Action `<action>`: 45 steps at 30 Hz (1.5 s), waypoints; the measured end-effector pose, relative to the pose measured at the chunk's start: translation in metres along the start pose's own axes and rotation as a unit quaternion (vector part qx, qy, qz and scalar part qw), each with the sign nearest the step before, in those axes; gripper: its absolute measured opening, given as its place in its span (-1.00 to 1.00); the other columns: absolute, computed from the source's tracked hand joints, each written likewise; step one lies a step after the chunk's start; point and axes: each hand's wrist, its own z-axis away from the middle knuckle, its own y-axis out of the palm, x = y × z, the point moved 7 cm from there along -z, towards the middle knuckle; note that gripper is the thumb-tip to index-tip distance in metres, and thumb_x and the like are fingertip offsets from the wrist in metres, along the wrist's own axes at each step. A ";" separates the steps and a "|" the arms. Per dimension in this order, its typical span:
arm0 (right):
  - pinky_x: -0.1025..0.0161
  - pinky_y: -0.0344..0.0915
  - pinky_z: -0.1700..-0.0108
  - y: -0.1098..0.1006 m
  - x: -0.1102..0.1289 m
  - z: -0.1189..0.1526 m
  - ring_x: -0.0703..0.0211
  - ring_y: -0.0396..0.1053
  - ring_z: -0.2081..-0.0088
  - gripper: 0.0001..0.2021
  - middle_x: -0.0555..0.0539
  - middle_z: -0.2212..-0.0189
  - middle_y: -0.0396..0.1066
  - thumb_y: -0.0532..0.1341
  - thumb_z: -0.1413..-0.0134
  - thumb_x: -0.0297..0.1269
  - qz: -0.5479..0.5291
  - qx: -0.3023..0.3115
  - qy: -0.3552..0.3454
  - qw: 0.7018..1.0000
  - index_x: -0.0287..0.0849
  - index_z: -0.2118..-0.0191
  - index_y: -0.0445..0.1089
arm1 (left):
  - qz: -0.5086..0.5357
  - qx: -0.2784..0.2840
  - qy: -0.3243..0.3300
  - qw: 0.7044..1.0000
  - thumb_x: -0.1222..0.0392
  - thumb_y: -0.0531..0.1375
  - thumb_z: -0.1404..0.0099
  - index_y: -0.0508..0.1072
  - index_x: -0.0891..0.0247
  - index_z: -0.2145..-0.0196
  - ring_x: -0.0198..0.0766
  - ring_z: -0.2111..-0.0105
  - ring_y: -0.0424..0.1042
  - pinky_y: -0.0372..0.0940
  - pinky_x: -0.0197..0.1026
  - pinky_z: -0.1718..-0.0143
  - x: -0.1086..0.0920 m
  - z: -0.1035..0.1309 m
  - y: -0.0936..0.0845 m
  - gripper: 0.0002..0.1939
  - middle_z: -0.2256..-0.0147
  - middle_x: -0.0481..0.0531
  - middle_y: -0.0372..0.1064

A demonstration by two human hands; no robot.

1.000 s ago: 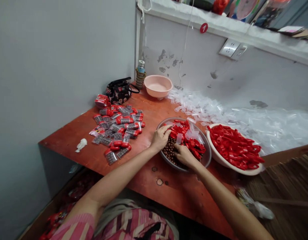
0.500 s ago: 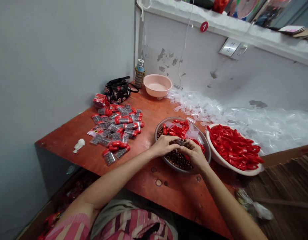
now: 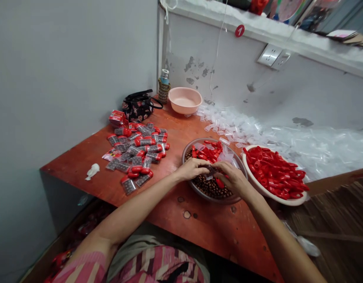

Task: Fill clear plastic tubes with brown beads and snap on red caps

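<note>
- Hovering over the grey bowl (image 3: pixel 212 200), a small clear case (image 3: pixel 210 171) with dark contents is pinched between the fingertips of the left hand (image 3: pixel 193 169).
- The right hand (image 3: pixel 233 180) is held just to the right of the case with its fingers curled and parted; whether the case is touched by it cannot be told.
- A red piece (image 3: pixel 219 183) is seen below the right fingers; whether it is gripped or lying loose cannot be told.
- The near and left parts of the bowl are filled with round brown beads (image 3: pixel 211 187); red caps (image 3: pixel 209 152) and clear sleeves (image 3: pixel 226 155) are heaped at its far side.
- Just to the right, a white basin (image 3: pixel 265 192) is piled with red parts (image 3: pixel 275 173).
- Behind the basin, the far right of the bench (image 3: pixel 181 129) is covered by a heap of clear plastic pieces (image 3: pixel 302 149).
- On the left, many red-capped cases (image 3: pixel 142 149) are piled, with a white tissue (image 3: pixel 92 171) nearer the left edge.
- A dark floral handbag (image 3: pixel 138 108), a bottle (image 3: pixel 164 76) in a woven holder (image 3: pixel 164 92) and a pink basin (image 3: pixel 185 101) are placed at the far side.
</note>
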 end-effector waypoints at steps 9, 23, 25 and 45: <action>0.34 0.23 0.39 0.002 -0.012 0.007 0.26 0.31 0.48 -0.89 0.03 0.51 0.37 0.10 -0.06 -0.26 -0.034 0.079 0.113 0.990 -0.13 0.31 0.31 | -0.044 -0.053 -0.009 0.998 0.27 0.12 -0.14 0.49 0.28 0.25 -0.27 0.22 0.40 0.21 -0.30 0.13 -0.003 0.001 -0.005 -0.78 0.27 0.00 0.47; 0.25 0.18 0.41 0.031 -0.063 0.037 0.03 0.41 0.34 -0.76 -0.12 0.37 0.47 0.18 0.07 -0.10 0.224 0.161 0.265 0.924 -0.08 0.26 0.38 | 0.186 -0.127 -0.096 0.970 0.18 0.17 -0.12 0.41 0.35 0.19 -0.23 0.24 0.38 0.33 -0.20 0.22 0.024 0.000 -0.008 -0.71 0.24 0.08 0.40; 0.21 0.21 0.37 0.034 -0.062 0.035 0.01 0.41 0.31 -0.75 -0.14 0.34 0.46 0.20 0.08 -0.17 0.214 0.156 0.278 0.923 -0.10 0.23 0.35 | 0.175 -0.118 -0.087 0.974 0.16 0.17 -0.12 0.41 0.33 0.19 -0.23 0.22 0.37 0.31 -0.20 0.18 0.023 0.002 -0.009 -0.71 0.22 0.07 0.40; 0.11 0.37 0.18 0.025 -0.037 0.029 0.09 0.41 0.28 -0.64 -0.08 0.25 0.45 0.20 0.05 -0.08 -0.261 -0.164 0.294 0.905 -0.13 0.13 0.38 | 0.398 -0.083 -0.158 0.900 0.02 0.31 0.05 0.38 0.38 0.25 -0.30 0.39 0.40 0.33 -0.19 0.30 0.019 0.003 0.016 -0.54 0.35 0.06 0.38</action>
